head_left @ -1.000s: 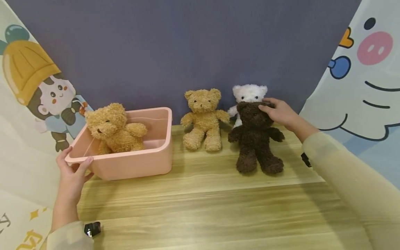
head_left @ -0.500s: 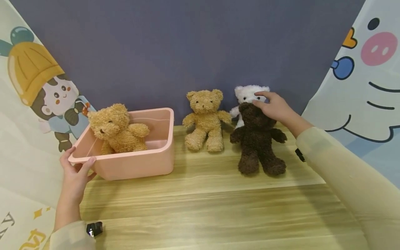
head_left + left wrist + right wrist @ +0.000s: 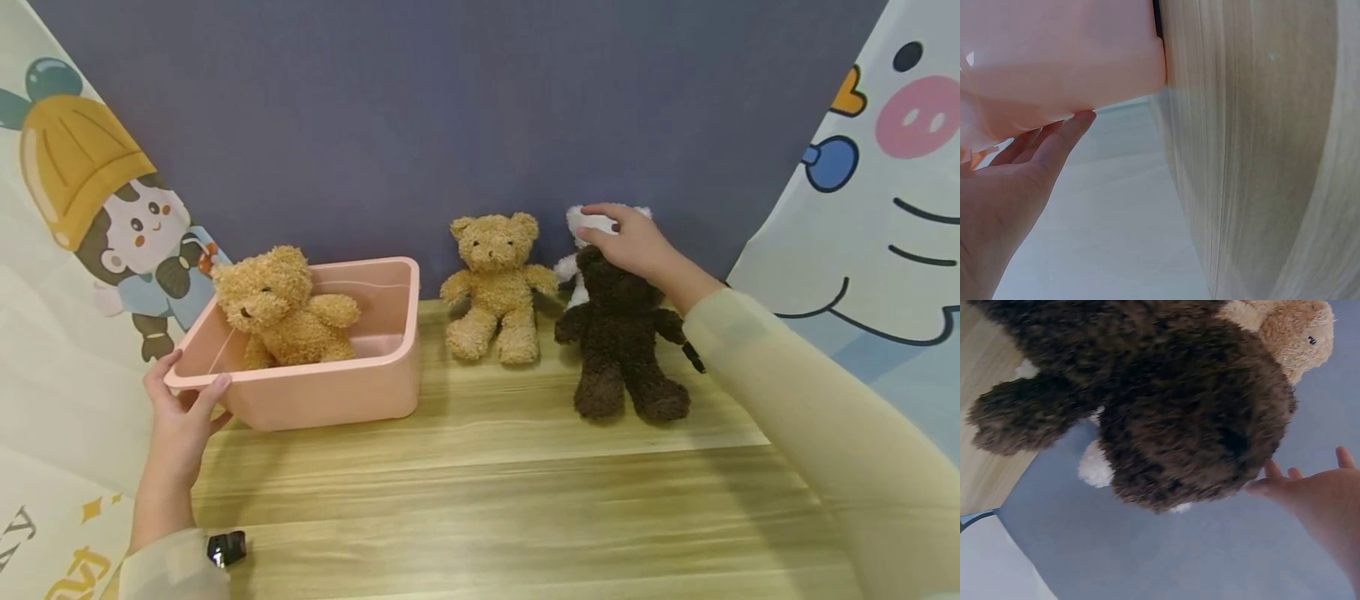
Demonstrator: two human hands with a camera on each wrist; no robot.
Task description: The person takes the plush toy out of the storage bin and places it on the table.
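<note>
My left hand (image 3: 176, 429) grips the near left corner of a pink plastic bin (image 3: 330, 400), thumb and index finger at the rim. Inside the bin a golden-brown teddy bear (image 3: 288, 312) sits leaning left. My right hand (image 3: 633, 243) is at the head of a dark brown teddy bear (image 3: 618, 342), its fingers reaching past it across the face of a white teddy bear (image 3: 576, 218) behind. In the right wrist view the right hand (image 3: 1316, 500) has its fingers extended beside the dark bear's head (image 3: 1191, 419). The dark bear hides most of the white one.
Another golden-brown teddy bear (image 3: 493, 283) sits upright between the bin and the dark bear, near the grey backdrop (image 3: 480, 125). All rest on a wood-grain table (image 3: 495, 500). Printed cartoon sheets (image 3: 82, 183) slope up at both sides.
My right hand has left the right side of the dark bear's head and moved left over it, in front of the white bear's face. The left hand keeps its grip on the bin.
</note>
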